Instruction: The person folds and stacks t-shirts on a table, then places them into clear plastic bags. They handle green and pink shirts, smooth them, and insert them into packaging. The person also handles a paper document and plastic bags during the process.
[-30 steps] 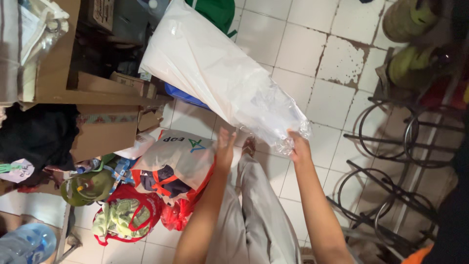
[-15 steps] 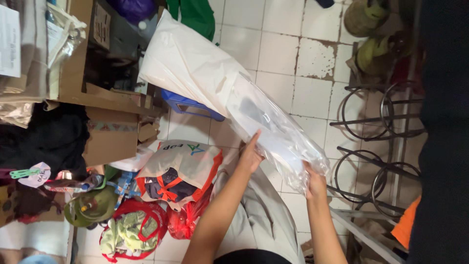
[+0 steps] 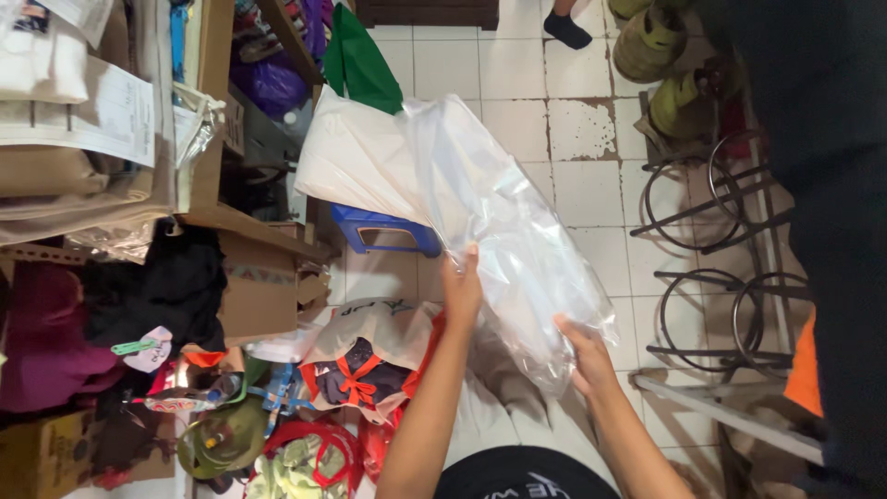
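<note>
Both hands have a grip on one clear plastic bag (image 3: 499, 222) with a white sheet inside it: the left hand (image 3: 462, 291) pinches its lower edge near the middle, fingers up, and the right hand (image 3: 584, 356) is clenched on the crumpled corner nearest the body.

Head view: the bag hangs in the air above a white tiled floor (image 3: 573, 120), slanting from upper left down to lower right, with its far end near a green bag (image 3: 360, 65). Just beneath it, on the floor, stands a blue stool (image 3: 388, 231). Below the left forearm lies a white sack (image 3: 370, 333) with dark cloth and orange straps showing in its mouth, and beside that a red-handled bag (image 3: 305, 457). To the left are a cardboard box (image 3: 263, 286), a heap of dark clothes (image 3: 157, 296) and shelves with papers (image 3: 102, 111). On the right, well apart from the bag, stand black wire stands (image 3: 711, 203), and beyond them olive shoes (image 3: 656, 42). At the top edge another person's dark-socked foot (image 3: 565, 28) rests on the tiles.
</note>
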